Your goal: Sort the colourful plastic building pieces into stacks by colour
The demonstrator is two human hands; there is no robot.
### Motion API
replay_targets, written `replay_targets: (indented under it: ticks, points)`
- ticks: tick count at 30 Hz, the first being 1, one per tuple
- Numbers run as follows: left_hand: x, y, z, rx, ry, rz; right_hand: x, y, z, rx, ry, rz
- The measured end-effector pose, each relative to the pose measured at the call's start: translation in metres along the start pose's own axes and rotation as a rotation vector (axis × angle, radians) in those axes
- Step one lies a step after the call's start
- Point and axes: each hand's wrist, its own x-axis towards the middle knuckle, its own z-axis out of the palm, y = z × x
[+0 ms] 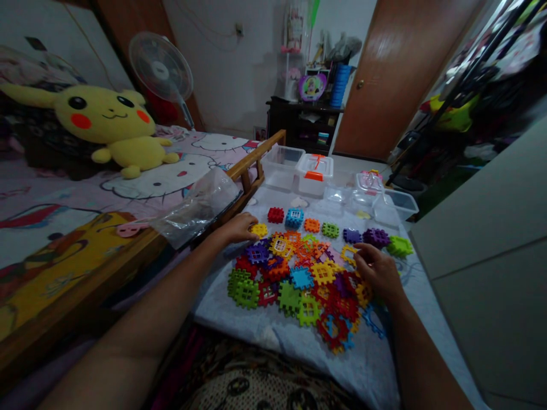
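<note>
In the dim light the contents of the clear boxes (pixel 282 165) behind the tiles (pixel 299 279) cannot be made out, and the lidded box (pixel 315 171) hides its own. The left hand (pixel 237 228), fingers bent, touches a yellow tile (pixel 258 230) at the pile's left edge. The right hand (pixel 378 272) curls over the pile's right side. Whether either hand grips a tile cannot be told.
</note>
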Motion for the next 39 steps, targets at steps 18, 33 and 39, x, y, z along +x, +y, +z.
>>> replay_targets:
  ticks: [18, 33, 39]
  points:
    - [-0.010, 0.002, -0.010, -0.021, -0.049, 0.088, 0.000, -0.002, 0.000, 0.007, -0.005, 0.010]
    - [0.002, -0.001, -0.016, 0.096, -0.105, 0.087, 0.000, 0.000, -0.001, 0.012, -0.011, 0.017]
    - [0.028, -0.018, -0.027, 0.099, 0.003, 0.041, -0.001, -0.002, 0.000, 0.035, -0.005, 0.012]
